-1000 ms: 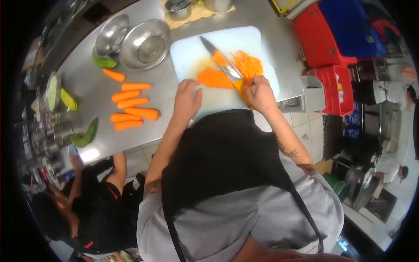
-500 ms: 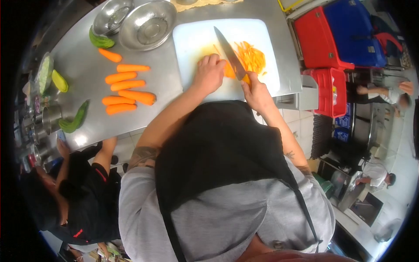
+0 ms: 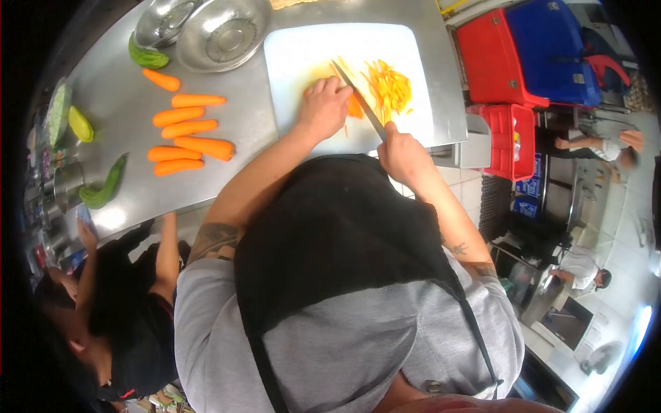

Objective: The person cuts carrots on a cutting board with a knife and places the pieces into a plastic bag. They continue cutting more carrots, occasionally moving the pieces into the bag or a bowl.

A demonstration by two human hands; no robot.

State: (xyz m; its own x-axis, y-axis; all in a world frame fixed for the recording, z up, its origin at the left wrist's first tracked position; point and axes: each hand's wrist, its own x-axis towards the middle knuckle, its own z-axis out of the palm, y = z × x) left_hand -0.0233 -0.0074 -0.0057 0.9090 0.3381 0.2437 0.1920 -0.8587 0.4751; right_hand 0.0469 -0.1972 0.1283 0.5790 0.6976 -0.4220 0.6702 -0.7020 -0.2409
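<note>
Right hand (image 3: 406,157) gripping, knife (image 3: 361,102) slanted forward-left

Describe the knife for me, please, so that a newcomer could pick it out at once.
On the steel table, find the white cutting board. At its near edge, the right hand grips the knife, whose blade points away between the left hand and the pile of carrot strips. Its long grey blade sets it apart from the orange strips beside it.

"How many loose, tapered orange carrots (image 3: 189,129) at ten o'clock?"
"Seven."
"Round silver metal bowls (image 3: 224,41)?"
"Two, at eleven."
"And at twelve?"
"One rectangular white cutting board (image 3: 296,55), one long steel-bladed knife (image 3: 361,102)."
</note>
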